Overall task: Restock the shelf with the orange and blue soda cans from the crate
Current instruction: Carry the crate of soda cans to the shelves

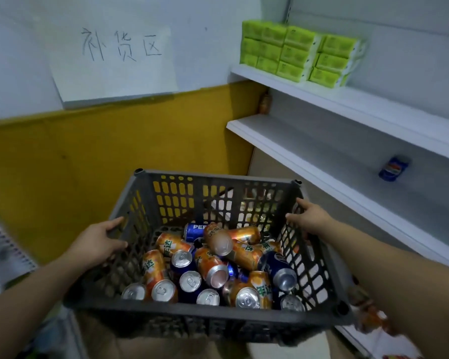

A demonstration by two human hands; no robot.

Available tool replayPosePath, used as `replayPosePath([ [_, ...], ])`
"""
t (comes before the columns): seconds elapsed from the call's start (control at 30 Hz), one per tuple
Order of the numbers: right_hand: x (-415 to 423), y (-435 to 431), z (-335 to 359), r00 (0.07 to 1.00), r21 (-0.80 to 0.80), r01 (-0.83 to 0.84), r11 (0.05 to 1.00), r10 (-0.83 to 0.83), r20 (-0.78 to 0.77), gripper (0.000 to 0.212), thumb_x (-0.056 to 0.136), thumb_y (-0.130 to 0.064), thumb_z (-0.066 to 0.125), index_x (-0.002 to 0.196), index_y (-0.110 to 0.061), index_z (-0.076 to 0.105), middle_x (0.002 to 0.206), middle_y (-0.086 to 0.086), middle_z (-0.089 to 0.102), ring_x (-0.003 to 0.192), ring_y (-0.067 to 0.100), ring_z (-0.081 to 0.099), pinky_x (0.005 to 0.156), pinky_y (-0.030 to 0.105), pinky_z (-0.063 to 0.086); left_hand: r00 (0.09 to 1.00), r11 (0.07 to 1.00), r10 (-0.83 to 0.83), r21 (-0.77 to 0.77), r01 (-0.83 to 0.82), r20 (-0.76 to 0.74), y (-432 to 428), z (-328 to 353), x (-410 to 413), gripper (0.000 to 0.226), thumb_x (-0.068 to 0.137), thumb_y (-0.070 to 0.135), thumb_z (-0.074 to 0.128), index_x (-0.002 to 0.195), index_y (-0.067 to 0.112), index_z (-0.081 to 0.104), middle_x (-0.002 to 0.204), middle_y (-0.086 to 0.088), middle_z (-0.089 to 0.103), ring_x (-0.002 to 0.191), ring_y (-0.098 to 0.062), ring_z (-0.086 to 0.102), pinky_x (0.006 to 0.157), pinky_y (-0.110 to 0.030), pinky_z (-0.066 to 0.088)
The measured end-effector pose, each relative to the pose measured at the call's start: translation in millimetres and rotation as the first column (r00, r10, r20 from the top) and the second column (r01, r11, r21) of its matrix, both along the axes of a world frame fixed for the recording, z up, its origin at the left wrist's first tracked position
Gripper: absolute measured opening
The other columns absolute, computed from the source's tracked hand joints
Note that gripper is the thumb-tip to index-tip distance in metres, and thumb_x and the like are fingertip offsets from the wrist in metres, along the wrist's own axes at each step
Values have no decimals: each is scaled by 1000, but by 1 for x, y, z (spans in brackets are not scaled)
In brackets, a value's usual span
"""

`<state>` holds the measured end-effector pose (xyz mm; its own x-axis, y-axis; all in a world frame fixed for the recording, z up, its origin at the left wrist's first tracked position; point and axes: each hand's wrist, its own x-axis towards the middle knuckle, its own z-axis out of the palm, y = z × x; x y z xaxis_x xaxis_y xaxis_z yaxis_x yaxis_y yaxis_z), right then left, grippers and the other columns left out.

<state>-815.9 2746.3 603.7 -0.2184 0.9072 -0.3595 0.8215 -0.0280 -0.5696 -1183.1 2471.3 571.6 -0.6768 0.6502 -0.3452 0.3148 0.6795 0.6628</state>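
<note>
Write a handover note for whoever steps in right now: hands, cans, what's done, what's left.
Left hand grips the crate's left wall; right hand holds its right wall.
Orange cans and blue cans lie piled in the crate.
Shelf: a lone blue can at the back, a blurry orange item in the far corner.
Done: crate is up beside the shelf. Left: move all crate cans onto it.

Cans (213,270) in crate (218,316), shelf (347,161) right
</note>
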Motion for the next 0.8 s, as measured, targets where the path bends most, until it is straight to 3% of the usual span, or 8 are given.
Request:
replayPosePath([
  [0.07,-28,27,-1,999,2,-46,999,46,13,74,90,-35,64,152,-30,24,140,13,51,112,30,59,76,33,49,999,999,33,3,-33,-39,10,-8,-16,70,78,10,75,140,25,46,95,-11,67,75,-37,67,67,-46,55],
  [0.23,-110,94,-12,990,6,-129,992,128,58,72,90,-38,64,151,-31,26,142,11,49,121,30,53,94,39,46,995,997,81,4,-81,-56,42,-27,-67,72,79,14,75,142,26,43,120,-9,62,84,-23,63,67,-38,54],
  [0.33,-158,127,-23,983,17,-172,985,170,67,72,91,-37,64,152,-31,26,143,12,48,120,31,54,86,35,45,990,991,135,-7,-136,-41,55,-39,-96,71,80,16,74,142,29,41,108,-5,62,80,-24,66,71,-44,57],
  [0.47,-212,155,-38,973,28,-223,974,221,68,74,89,-39,65,151,-34,26,144,11,48,117,30,56,88,37,50,983,983,180,-15,-181,-36,61,-46,-123,70,82,14,71,143,29,40,102,-8,67,71,-21,65,58,-34,52],
  [0.6,-255,169,-48,962,15,-274,962,274,-3,76,88,-37,67,151,-35,25,139,9,53,83,24,60,58,29,48,972,973,230,-2,-230,-50,58,-54,-141,69,85,14,68,144,29,37,118,-13,64,69,-20,62,53,-30,45],
  [0.7,-280,179,-57,948,3,-317,948,317,-5,74,89,-35,67,151,-34,25,137,11,55,75,24,63,53,28,48,961,962,271,-14,-272,-53,57,-58,-150,68,85,15,67,144,30,37,105,-11,67,63,-19,61,49,-30,43],
  [0.8,-304,187,-67,928,1,-372,928,372,17,72,91,-35,65,152,-31,27,139,12,53,76,26,64,54,29,49,946,945,320,-49,-323,-59,56,-67,-148,69,84,17,69,143,31,37,109,-11,64,69,-18,61,53,-29,45],
])
